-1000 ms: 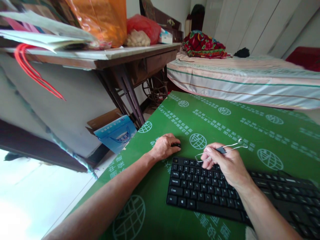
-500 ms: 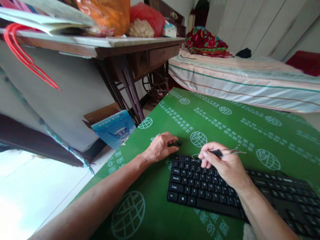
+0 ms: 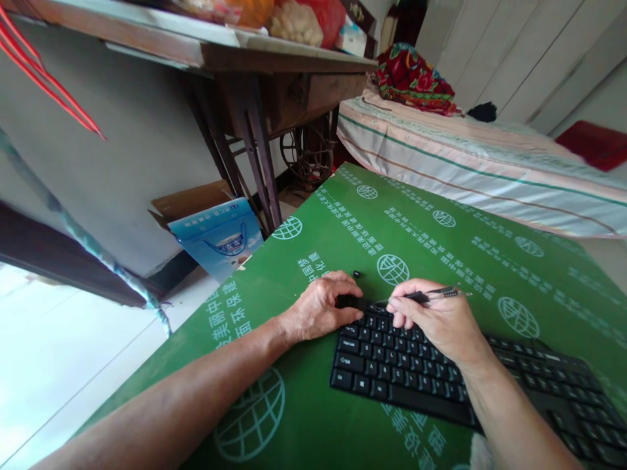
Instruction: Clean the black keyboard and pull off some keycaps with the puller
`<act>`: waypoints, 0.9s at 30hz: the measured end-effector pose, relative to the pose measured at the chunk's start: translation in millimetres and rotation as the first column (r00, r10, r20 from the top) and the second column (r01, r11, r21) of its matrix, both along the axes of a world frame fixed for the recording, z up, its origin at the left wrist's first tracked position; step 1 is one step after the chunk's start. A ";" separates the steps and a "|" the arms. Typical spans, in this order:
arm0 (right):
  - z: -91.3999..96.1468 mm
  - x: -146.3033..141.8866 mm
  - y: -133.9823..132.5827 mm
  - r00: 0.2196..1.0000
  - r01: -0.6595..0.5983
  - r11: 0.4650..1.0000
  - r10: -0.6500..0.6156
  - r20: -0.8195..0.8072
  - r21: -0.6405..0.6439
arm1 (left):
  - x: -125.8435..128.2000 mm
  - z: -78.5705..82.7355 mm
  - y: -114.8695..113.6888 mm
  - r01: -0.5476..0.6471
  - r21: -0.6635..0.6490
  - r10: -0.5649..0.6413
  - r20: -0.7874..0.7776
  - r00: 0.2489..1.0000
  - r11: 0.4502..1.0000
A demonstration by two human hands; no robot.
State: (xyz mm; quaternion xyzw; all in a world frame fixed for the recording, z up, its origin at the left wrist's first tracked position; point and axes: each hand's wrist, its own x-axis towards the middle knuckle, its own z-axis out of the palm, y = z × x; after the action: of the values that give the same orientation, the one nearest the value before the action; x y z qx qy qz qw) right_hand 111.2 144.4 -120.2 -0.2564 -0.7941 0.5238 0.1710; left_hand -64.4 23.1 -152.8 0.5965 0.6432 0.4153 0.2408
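Observation:
A black keyboard (image 3: 406,372) lies on the green board (image 3: 313,248). My left hand (image 3: 329,305) is closed on its upper left corner, thumb at the near side and fingers at the far side. My right hand (image 3: 431,316) pinches a keycap puller (image 3: 420,297) with a dark middle and thin wire ends. The puller's wire tip is over the top row of keys, close to my left fingertips; whether it grips a key I cannot tell. One small loose black keycap (image 3: 356,274) rests on the board just beyond my left fingers.
To the left stands an old sewing-machine table (image 3: 230,55) with bags on top. A blue carton (image 3: 220,238) is on the floor below it. Behind the board is a bed (image 3: 470,163) with a striped sheet. Red cords (image 3: 49,75) hang at the upper left.
My left hand has moved right from the loose keycap onto the keyboard's corner, leaving the keycap on the board. The puller has turned slightly in my right hand. The camera view has shifted.

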 end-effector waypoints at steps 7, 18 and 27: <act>-1.1 -5.2 3.5 0.999 -0.032 0.996 0.031 0.011 0.078 | 1.4 -3.8 1.8 0.050 0.050 -0.049 -0.012 0.999 0.998; 2.6 -12.9 6.1 0.996 -0.078 0.992 0.074 0.043 0.097 | 4.1 -8.2 4.3 0.068 0.011 -0.067 -0.059 0.996 0.998; 1.8 -18.8 9.8 0.997 -0.076 0.996 0.074 0.035 0.055 | 4.9 -8.2 4.3 0.076 0.001 -0.076 -0.073 0.994 0.997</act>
State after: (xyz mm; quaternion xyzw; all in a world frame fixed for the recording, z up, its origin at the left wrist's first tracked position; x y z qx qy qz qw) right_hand 92.4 154.2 -118.4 -0.2301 -0.8203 0.5030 0.1455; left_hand -59.5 27.4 -161.0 0.6359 0.6277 0.3848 0.2316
